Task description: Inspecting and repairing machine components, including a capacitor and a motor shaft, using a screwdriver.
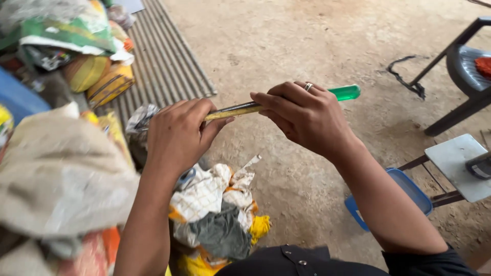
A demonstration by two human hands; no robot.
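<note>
Item: slender stick-like tool (240,109), held in both hands above the dirt floor
Shaft: thin, yellowish with dark streaks along it; visible only in the short stretch between the two hands
End piece: translucent green, rounded, sticking out past the right hand on the far side
Pose: nearly level, green end tilted slightly upward; off the ground
Near end: hidden inside the left hand; its shape cannot be told

Both hands cover much of a thin yellowish stick (240,109), the left hand (176,134) hiding its near end, while the dark chair (463,66) and blurred sacks (56,179) run off frame
</note>
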